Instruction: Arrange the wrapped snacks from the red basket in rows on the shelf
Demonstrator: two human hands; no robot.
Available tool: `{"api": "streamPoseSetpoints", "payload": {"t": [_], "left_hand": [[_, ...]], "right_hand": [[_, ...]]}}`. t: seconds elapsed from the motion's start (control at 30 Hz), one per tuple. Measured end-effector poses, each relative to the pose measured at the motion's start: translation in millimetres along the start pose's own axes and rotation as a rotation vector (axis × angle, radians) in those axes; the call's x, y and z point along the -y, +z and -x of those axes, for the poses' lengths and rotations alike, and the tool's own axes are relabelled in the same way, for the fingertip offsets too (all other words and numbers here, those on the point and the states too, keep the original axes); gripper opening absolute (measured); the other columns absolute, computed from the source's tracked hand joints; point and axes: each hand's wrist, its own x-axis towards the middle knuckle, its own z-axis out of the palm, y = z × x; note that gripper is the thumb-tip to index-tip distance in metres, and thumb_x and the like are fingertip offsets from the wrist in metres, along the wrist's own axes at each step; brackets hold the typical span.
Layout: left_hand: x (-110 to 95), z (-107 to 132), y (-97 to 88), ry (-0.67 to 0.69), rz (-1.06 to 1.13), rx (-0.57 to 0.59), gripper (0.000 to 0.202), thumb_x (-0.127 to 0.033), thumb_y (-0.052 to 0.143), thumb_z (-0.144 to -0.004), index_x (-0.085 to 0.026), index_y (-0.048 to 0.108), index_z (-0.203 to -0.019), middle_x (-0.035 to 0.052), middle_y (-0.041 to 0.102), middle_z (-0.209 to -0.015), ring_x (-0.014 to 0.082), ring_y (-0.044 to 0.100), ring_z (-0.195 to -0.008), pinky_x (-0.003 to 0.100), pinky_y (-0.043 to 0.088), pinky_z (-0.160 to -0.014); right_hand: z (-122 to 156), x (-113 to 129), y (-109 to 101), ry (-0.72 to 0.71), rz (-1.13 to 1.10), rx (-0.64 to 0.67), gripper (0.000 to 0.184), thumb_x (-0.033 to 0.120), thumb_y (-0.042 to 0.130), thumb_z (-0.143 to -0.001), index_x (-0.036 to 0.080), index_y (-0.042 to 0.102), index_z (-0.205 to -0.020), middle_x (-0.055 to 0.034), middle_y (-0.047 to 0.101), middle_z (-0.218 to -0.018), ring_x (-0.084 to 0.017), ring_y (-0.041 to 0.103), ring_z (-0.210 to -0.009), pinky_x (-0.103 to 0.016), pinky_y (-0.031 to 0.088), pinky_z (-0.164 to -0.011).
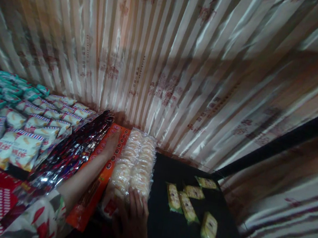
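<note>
Pale round pastries in clear plastic (143, 160), in two columns beside a long orange printed packet (103, 178), are apparently being straightened — right hand (134, 214) spread loosely on their near end, left hand (112, 142) over the packet, grip unclear — and the next move calls for gentle pressure.

"What's everything lying on?"
"A black table (162, 222). One small yellow packet (207, 183) lies by the far right corner, another near the right edge, and three close together further in. A sixth shows only in part, toward the near side."
"And leftward from those?"
"A clear pack of white crackers (138, 159) reaching up to the far edge, then an orange packet (94, 190), then dark shiny packets (76, 150)."
"Beyond them?"
"White snack bags (26, 147), with green bags (3, 91) toward the left side."
</note>
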Motion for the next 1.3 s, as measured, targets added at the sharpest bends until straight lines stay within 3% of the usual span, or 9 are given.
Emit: {"api": "streamPoseSetpoints", "payload": {"t": [0.07,0.17,0.3,0.43,0.6,0.8,0.97,1.13,1.3], "left_hand": [[-12,34,-11.6,0.009,-0.08,-0.018,0.032,-0.032,0.042,-0.082,-0.012,0.058,-0.099,0.0112,0.063,-0.106,0.0194,0.057,-0.096,0.036,0.041,-0.091],[-18,104,-27.9,0.161,-0.17,-0.027,0.026,-0.027,0.042,-0.081,-0.017,0.06,-0.096,0.0076,0.062,-0.107,0.0195,0.055,-0.1,0.036,0.043,-0.091],[9,192,-45.3,0.42,-0.403,-0.063,0.024,-0.025,0.042,-0.082,-0.023,0.061,-0.097,0.0061,0.06,-0.112,0.0195,0.054,-0.105,0.036,0.047,-0.089],[44,238,-54.5,0.526,-0.664,-0.02,0.036,-0.016,0.04,-0.082,-0.027,0.055,-0.113,0.0043,0.054,-0.122,0.0192,0.049,-0.113,0.038,0.047,-0.092],[58,254,-52.0,0.597,-0.838,0.05,0.05,-0.015,0.04,-0.082,-0.026,0.036,-0.13,0.0059,0.038,-0.137,0.0219,0.031,-0.129,0.043,0.039,-0.099],[61,259,-40.8,0.565,-0.838,0.034,0.053,-0.019,0.041,-0.083,-0.019,0.028,-0.134,0.0104,0.018,-0.146,0.0263,0.015,-0.134,0.049,0.032,-0.102],[68,259,-31.5,0.506,-0.807,0.001,0.048,-0.018,0.039,-0.084,-0.015,0.032,-0.132,0.013,0.023,-0.144,0.025,0.016,-0.134,0.046,0.032,-0.102],[68,257,-21.9,0.46,-0.76,-0.112,0.047,-0.02,0.038,-0.085,-0.012,0.033,-0.13,0.0155,0.035,-0.136,0.0237,0.028,-0.129,0.045,0.034,-0.101],[48,252,-23.1,0.417,-0.867,-0.135,0.045,-0.021,0.04,-0.083,-0.012,0.039,-0.127,0.0162,0.036,-0.136,0.027,0.029,-0.127,0.046,0.034,-0.099]], "right_hand": [[0,2,-3,0.008,-0.013,0.026,0.037,0.037,0.052,-0.079,0.032,0.053,-0.115,-0.0051,0.04,-0.136,-0.028,0.035,-0.124,-0.047,0.031,-0.098],[2,1,-4,0.004,-0.003,0.062,0.04,0.037,0.052,-0.079,0.033,0.049,-0.119,-0.0052,0.038,-0.138,-0.028,0.034,-0.125,-0.049,0.033,-0.097],[8,-5,0,-0.06,0.068,0.107,0.043,0.033,0.051,-0.081,0.032,0.045,-0.124,-0.008,0.037,-0.138,-0.028,0.033,-0.126,-0.049,0.033,-0.095],[11,-10,4,-0.108,0.1,0.112,0.045,0.034,0.051,-0.082,0.028,0.042,-0.126,-0.0104,0.037,-0.138,-0.029,0.03,-0.128,-0.051,0.03,-0.098],[14,-10,2,-0.06,0.076,0.072,0.045,0.033,0.048,-0.084,0.026,0.041,-0.128,-0.0098,0.039,-0.137,-0.028,0.026,-0.13,-0.052,0.024,-0.101],[34,-21,0,0.4,-0.094,-0.123,0.05,0.03,0.033,-0.088,0.013,0.027,-0.135,-0.0164,0.026,-0.142,-0.028,0.02,-0.132,-0.051,0.028,-0.1],[32,-28,2,0.619,-0.351,-0.029,0.061,0.046,0.036,-0.085,0.011,0.029,-0.134,-0.0169,0.041,-0.133,-0.026,0.038,-0.122,-0.042,0.041,-0.093],[18,-25,0,0.668,-0.428,-0.02,0.064,0.051,0.038,-0.081,0.012,0.035,-0.131,-0.0155,0.044,-0.131,-0.026,0.04,-0.12,-0.042,0.038,-0.095],[23,-23,3,0.691,-0.439,-0.028,0.067,0.053,0.039,-0.08,0.009,0.035,-0.13,-0.0183,0.045,-0.128,-0.027,0.042,-0.117,-0.041,0.042,-0.09]]}}
